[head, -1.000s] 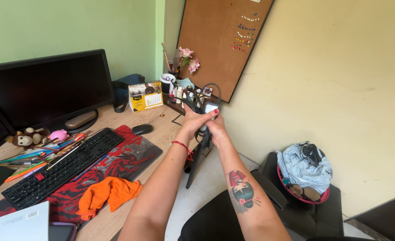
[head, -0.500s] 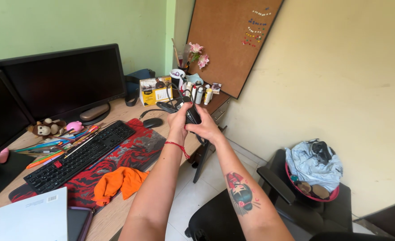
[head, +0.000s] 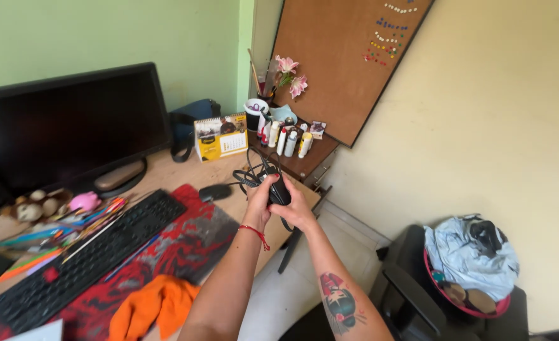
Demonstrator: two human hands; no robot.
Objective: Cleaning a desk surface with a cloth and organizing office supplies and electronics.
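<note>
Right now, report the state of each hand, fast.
Left hand: closed on the black device with its looped black cable.
Right hand: closed on the same black device from the other side.

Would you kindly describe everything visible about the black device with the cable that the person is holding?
The black device is a small, dark, plastic-looking block, partly hidden, held above the desk's right end. The left hand and right hand both grip it. Its thin black cable loops loosely to the left and above it, in the air. What kind of device it is cannot be told.
</note>
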